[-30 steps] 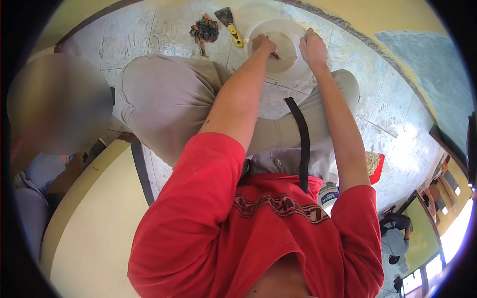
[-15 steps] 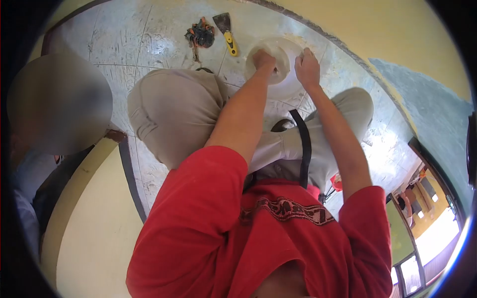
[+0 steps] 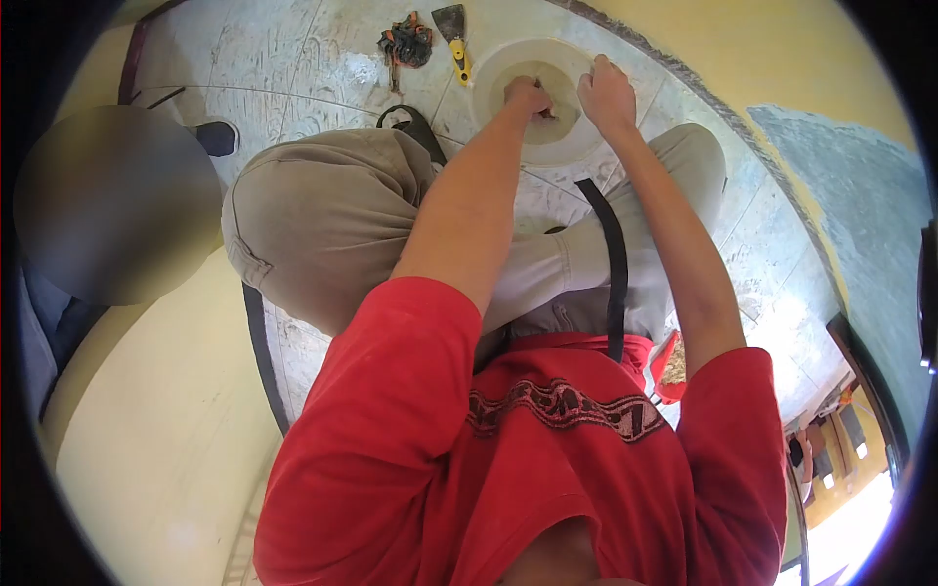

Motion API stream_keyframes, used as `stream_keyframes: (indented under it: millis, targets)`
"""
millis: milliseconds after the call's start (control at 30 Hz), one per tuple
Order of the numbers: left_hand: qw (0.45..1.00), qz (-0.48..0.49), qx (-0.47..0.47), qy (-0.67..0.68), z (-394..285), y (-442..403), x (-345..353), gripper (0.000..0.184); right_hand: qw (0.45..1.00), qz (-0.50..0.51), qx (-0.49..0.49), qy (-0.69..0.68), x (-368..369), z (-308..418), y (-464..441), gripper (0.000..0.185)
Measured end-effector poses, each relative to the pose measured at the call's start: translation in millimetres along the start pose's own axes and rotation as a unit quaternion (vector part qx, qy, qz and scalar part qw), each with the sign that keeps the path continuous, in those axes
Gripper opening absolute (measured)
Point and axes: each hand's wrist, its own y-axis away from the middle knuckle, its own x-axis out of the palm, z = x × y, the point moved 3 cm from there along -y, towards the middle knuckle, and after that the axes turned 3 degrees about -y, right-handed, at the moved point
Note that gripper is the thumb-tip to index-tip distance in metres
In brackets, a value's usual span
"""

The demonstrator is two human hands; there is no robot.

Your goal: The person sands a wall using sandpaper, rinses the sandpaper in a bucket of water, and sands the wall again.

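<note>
A pale, translucent round bucket (image 3: 489, 122) stands on the tiled floor beyond my crossed legs, with cloudy light material at its bottom. My left hand (image 3: 529, 96) reaches down inside it, fingers curled together near the bottom. What those fingers hold, if anything, is too small and partly hidden. At the bucket's right side, my right hand (image 3: 607, 94) is closed on the rim. Left of the bucket lies a putty knife (image 3: 455, 44) with a yellow and black handle. Beside that is a crumpled pair of dark and orange gloves (image 3: 406, 41).
Another person (image 3: 49, 332) is at the left edge, face blurred. A cream wall (image 3: 166, 420) runs along the left, and a yellow and blue wall (image 3: 831, 166) curves round the right. A red container (image 3: 672, 369) with grainy contents sits by my right side. A black strap (image 3: 614, 264) hangs across my lap.
The view has shifted, and the bucket's inside shows more from above. My left hand has moved a little within the bucket. My right hand stays on the rim.
</note>
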Motion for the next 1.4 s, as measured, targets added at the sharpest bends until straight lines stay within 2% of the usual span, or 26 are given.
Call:
stream_keyframes:
  millis: [33,100,133,200,333,400,533,600,800,933,1033,1133,1200,1233,1333,1400]
  targets:
    - [1.0,-0.003,0.001,-0.001,8.5,-11.6,5.2,0.044,1.0,-0.001,-0.002,-0.002,1.1,-0.5,-2.6,0.023]
    - [0.993,-0.028,-0.03,0.111,18.8,-18.0,7.1,0.026,1.0,-0.023,-0.021,-0.001,5.6,-0.8,-5.0,0.024]
    - [0.993,-0.03,-0.032,0.107,22.4,-22.5,8.6,0.026,1.0,-0.023,-0.02,-0.005,7.7,-3.2,-6.1,0.024]
    - [0.98,-0.035,-0.076,0.182,14.3,-4.7,0.1,0.015,0.999,-0.023,-0.033,0.001,7.7,-2.7,-7.4,0.024]
    - [0.972,-0.006,-0.096,0.213,13.3,13.4,-12.4,0.017,0.999,-0.025,-0.021,0.006,10.3,-2.5,-7.4,0.023]
    - [0.935,0.075,-0.124,0.324,11.7,20.2,-14.6,0.017,0.999,-0.031,-0.028,0.006,9.7,-2.6,-8.8,0.023]
    - [0.943,0.101,-0.119,0.294,4.1,25.3,-21.9,0.017,1.0,-0.016,-0.009,-0.005,6.2,-1.3,-8.4,0.024]
    - [0.924,0.153,-0.122,0.328,9.4,13.9,-19.3,0.016,1.0,-0.011,-0.013,0.001,6.3,-1.6,-10.0,0.026]
    - [0.913,0.125,-0.138,0.362,1.0,16.7,-25.9,0.015,1.0,0.003,0.005,0.004,3.5,1.8,-9.6,0.028]
    - [0.913,0.14,-0.159,0.347,-1.9,13.6,-24.9,0.015,1.0,0.004,0.005,0.004,4.7,0.0,-10.8,0.028]
    - [0.926,0.165,-0.109,0.321,1.8,10.2,-20.8,0.013,1.0,0.009,0.004,-0.003,5.7,0.5,-10.1,0.027]
    - [0.92,0.149,-0.114,0.345,8.1,11.0,-15.0,0.013,1.0,0.005,-0.004,-0.004,4.0,1.2,-9.6,0.028]
    - [0.954,0.052,-0.095,0.278,12.7,12.4,-17.2,0.013,1.0,0.003,-0.007,0.002,4.9,0.2,-10.2,0.028]
    - [0.954,0.052,-0.096,0.278,12.8,13.1,-15.5,0.013,1.0,0.004,-0.007,0.002,5.4,-0.1,-9.8,0.028]
    - [0.942,0.047,-0.132,0.304,1.3,25.2,-16.8,0.013,1.0,-0.002,-0.003,-0.005,5.8,0.3,-9.9,0.029]
    - [0.898,0.03,-0.172,0.403,-1.9,28.4,-15.8,0.013,1.0,0.001,-0.006,-0.007,5.8,-0.7,-10.4,0.029]
